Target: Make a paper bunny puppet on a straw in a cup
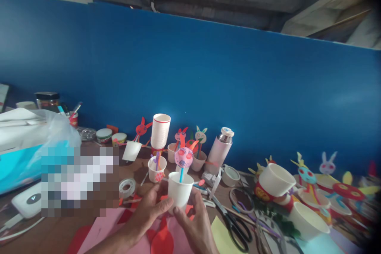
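My left hand (148, 211) and my right hand (193, 228) both grip a white paper cup (179, 191) from either side, low over the table. A blue straw (181, 175) rises from the cup and carries a round pink paper face (183, 157) with drawn eyes. Beneath my hands lie pink paper (102, 228) and red paper cutouts (162, 240). A second white cup (156, 170) with straws stands just beyond my left hand.
A stack of paper cups (160, 131), a pink thermos (218, 151) and paper-animal cups line the blue wall (190, 67). Black-handled scissors (236, 230) lie to the right, a tape roll (127, 187) to the left. A pixelated patch hides part of the left table.
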{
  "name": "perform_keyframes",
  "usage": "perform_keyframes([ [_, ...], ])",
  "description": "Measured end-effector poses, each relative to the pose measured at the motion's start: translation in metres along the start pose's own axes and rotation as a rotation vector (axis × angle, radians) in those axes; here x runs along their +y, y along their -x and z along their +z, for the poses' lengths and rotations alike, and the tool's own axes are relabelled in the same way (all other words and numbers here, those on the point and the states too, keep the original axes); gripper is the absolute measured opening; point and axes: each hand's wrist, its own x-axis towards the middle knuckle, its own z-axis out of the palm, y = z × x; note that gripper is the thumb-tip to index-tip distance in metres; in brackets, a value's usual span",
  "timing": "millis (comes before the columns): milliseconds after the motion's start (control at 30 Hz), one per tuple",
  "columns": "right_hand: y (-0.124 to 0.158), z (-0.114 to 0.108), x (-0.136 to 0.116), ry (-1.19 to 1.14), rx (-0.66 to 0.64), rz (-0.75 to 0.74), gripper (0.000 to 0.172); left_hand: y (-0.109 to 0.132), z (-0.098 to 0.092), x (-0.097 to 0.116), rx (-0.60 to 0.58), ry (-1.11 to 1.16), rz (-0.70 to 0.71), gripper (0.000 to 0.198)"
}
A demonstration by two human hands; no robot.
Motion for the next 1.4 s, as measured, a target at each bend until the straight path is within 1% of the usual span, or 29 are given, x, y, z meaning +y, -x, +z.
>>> perform_keyframes([
  [100, 0.001, 0.003, -0.006, 0.010, 0.028, 0.012, 0.045, 0.002, 0.000, 0.000, 0.030, -0.077, -0.009, 0.042],
  [200, 0.003, 0.006, -0.012, 0.045, 0.059, 0.030, 0.047, 0.006, 0.001, -0.003, 0.081, -0.143, -0.016, 0.041],
  [333, 0.005, 0.010, -0.015, 0.094, 0.083, 0.025, 0.047, 0.010, 0.005, -0.005, 0.138, -0.198, -0.001, 0.041],
  [400, 0.006, 0.010, -0.012, 0.087, 0.070, -0.023, 0.051, 0.009, 0.008, 0.003, 0.144, -0.173, -0.004, 0.045],
  [467, 0.007, 0.010, -0.006, 0.072, 0.051, -0.083, 0.057, 0.007, 0.007, 0.018, 0.147, -0.148, -0.008, 0.050],
  [533, 0.008, 0.009, 0.003, 0.077, 0.047, -0.136, 0.058, 0.002, -0.002, 0.038, 0.219, -0.189, 0.000, 0.051],
  [567, 0.008, 0.009, 0.007, 0.088, 0.051, -0.152, 0.057, -0.001, -0.009, 0.049, 0.267, -0.230, 0.025, 0.049],
  [633, 0.009, 0.009, 0.015, 0.113, 0.047, -0.168, 0.051, -0.007, -0.032, 0.066, 0.403, -0.331, 0.131, 0.049],
  [667, 0.010, 0.010, 0.018, 0.116, 0.037, -0.173, 0.048, -0.010, -0.045, 0.072, 0.477, -0.349, 0.154, 0.050],
  [700, 0.010, 0.011, 0.021, 0.105, 0.025, -0.175, 0.047, -0.014, -0.060, 0.077, 0.545, -0.336, 0.139, 0.051],
  [767, 0.011, 0.013, 0.027, 0.058, -0.003, -0.184, 0.044, -0.020, -0.089, 0.083, 0.592, -0.329, 0.082, 0.052],
  [833, 0.011, 0.016, 0.030, 0.007, -0.029, -0.198, 0.042, -0.024, -0.113, 0.085, 0.641, -0.353, 0.020, 0.051],
  [867, 0.012, 0.017, 0.031, -0.009, -0.041, -0.195, 0.040, -0.025, -0.123, 0.086, 0.654, -0.370, -0.009, 0.051],
  [933, 0.013, 0.019, 0.032, -0.028, -0.057, -0.162, 0.037, -0.026, -0.136, 0.086, 0.691, -0.399, -0.046, 0.052],
  [1000, 0.014, 0.021, 0.033, -0.048, -0.061, -0.106, 0.036, -0.026, -0.142, 0.085, 0.702, -0.428, -0.079, 0.051],
  [1100, 0.015, 0.025, 0.036, -0.087, -0.058, -0.054, 0.038, -0.026, -0.142, 0.080, 0.662, -0.468, -0.147, 0.048],
  [1233, 0.017, 0.027, 0.038, -0.121, -0.063, -0.051, 0.037, -0.026, -0.135, 0.073, 0.628, -0.514, -0.222, 0.047],
  [1400, 0.017, 0.026, 0.038, -0.149, -0.120, -0.078, 0.036, -0.024, -0.131, 0.068, 0.610, -0.561, -0.246, 0.047],
])
